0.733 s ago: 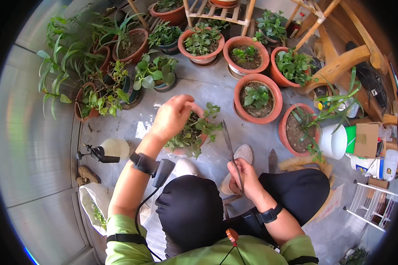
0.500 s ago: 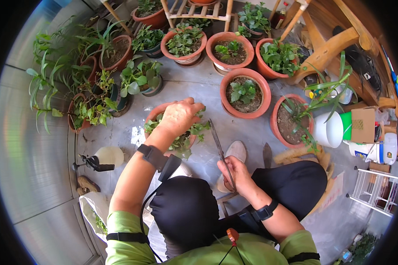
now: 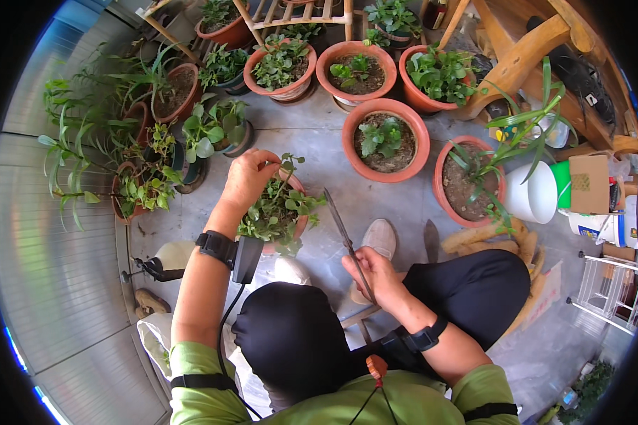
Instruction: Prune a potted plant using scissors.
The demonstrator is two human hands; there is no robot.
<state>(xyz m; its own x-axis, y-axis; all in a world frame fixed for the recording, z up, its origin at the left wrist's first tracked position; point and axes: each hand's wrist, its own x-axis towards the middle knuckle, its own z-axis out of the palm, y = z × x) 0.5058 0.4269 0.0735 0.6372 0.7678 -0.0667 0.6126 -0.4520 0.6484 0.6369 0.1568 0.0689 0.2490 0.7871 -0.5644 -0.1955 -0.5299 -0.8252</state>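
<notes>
A terracotta pot (image 3: 299,225) stands on the floor in front of me, with a leafy green plant (image 3: 273,212) spreading over its rim. My left hand (image 3: 249,177) is at its far left side, thumb and fingers pinched together beside an upright sprig (image 3: 290,167). Whatever lies between those fingertips is too small to make out. In my right hand (image 3: 373,273) is a long, thin, dark metal tool (image 3: 342,230), gripped near its lower end. Its tip points up and away, just right of the plant's leaves and apart from them.
Several potted plants surround the spot, including a terracotta pot (image 3: 420,159) beyond the tool. A spray bottle (image 3: 170,261) is at left by the panelled wall. To the right are a long-leaved potted plant (image 3: 443,185), a white bucket (image 3: 532,195) and a cardboard box (image 3: 594,183).
My left hand has moved left and slightly away from over the plant, uncovering its leaves and the upright sprig. My right hand and the tool have shifted only slightly left.
</notes>
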